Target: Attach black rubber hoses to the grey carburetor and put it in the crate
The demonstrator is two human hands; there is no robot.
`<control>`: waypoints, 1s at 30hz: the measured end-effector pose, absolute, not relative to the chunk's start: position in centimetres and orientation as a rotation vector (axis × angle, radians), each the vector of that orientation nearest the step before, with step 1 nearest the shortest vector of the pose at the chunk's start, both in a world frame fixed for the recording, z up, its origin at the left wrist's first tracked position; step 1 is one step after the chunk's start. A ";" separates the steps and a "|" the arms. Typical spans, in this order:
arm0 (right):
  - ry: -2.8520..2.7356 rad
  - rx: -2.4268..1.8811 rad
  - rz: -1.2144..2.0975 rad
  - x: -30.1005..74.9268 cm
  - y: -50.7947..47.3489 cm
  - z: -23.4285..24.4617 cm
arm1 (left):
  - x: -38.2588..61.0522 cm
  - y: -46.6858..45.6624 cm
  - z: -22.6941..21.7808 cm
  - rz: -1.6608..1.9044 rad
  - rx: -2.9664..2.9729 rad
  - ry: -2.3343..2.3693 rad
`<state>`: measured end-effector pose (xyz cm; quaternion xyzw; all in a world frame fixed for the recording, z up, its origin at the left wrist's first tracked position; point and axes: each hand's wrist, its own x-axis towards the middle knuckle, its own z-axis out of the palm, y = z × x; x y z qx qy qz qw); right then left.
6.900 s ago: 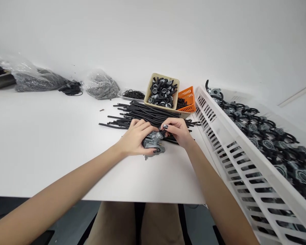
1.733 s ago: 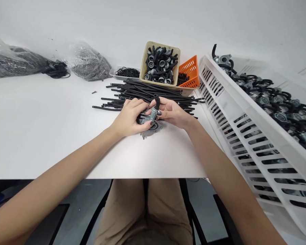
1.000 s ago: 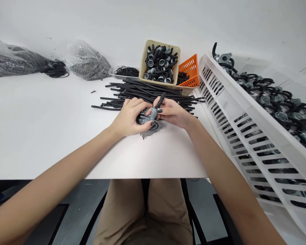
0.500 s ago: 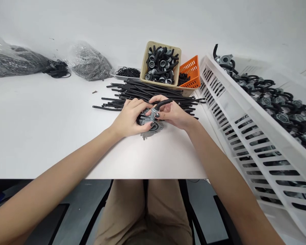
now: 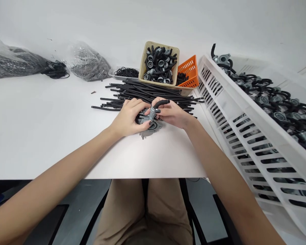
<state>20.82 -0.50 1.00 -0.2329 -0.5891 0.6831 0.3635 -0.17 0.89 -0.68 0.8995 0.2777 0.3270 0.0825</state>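
Note:
A grey metal carburetor (image 5: 152, 129) rests on or just above the white table (image 5: 53, 132), its round bore turned towards me. My left hand (image 5: 129, 117) is wrapped round its left side, the thumb pressed along the front by the bore. My right hand (image 5: 172, 114) has its fingers closed round the carburetor's top, where a cap with a bent black rubber sleeve (image 5: 162, 103) sticks out to the upper right. The fingers partly hide the join between cap and body. Right behind both hands lies a pile of black rubber hoses (image 5: 142, 90).
A cream bin (image 5: 141, 68) of caps with black sleeves stands behind the hoses, beside an orange basket (image 5: 190, 69) and a clear tray (image 5: 112, 75) of black rings. Bags of small parts (image 5: 88, 63) sit at back left. A white slatted crate (image 5: 234, 98) holding carburetors flanks my right arm.
The fingers of my right hand have shifted slightly round the top of the carburetor, with the thumb higher. My left hand keeps its hold. The whole view has moved slightly.

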 end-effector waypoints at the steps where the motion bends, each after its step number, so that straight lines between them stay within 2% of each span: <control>1: -1.504 -0.596 1.767 20.8 -0.5 1.0 | -0.2 0.9 -0.7 0.978 2.687 0.820; 13: -1.475 -0.547 1.812 21.0 -0.3 0.8 | -0.2 0.9 -0.6 0.983 2.697 0.801; 30: -1.649 -0.641 1.547 20.0 -0.4 0.7 | -0.1 1.1 -0.9 0.997 2.688 0.849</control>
